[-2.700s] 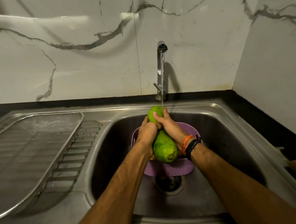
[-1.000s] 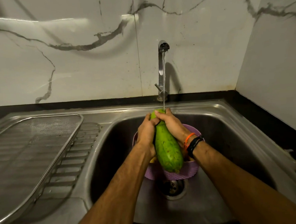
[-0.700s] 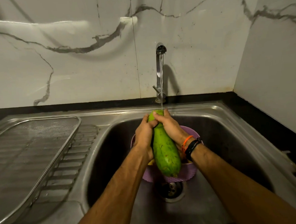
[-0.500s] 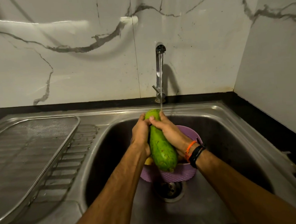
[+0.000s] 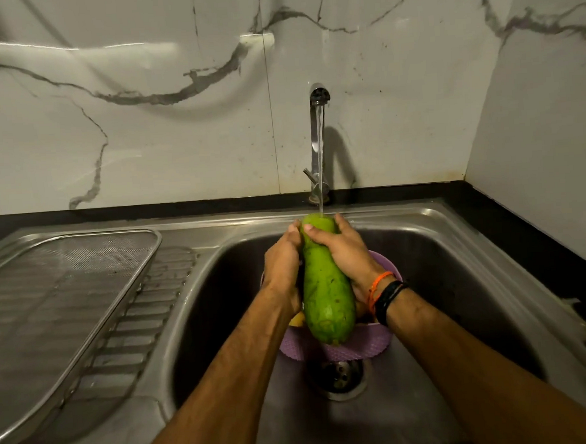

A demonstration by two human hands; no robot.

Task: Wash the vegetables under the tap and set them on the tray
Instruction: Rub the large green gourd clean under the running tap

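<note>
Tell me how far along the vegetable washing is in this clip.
Done: nothing visible; the mesh tray on the drainboard holds no vegetables. In hand: the left hand and right hand both grip a green gourd under the tap, with water hitting its top end. Left: setting it on the tray, then washing whatever remains in the purple basket, where something yellow shows.

One green gourd (image 5: 326,288), one purple basket (image 5: 354,350), one tap (image 5: 316,141), one mesh tray (image 5: 60,304) — two hands (image 5: 345,253).
</note>
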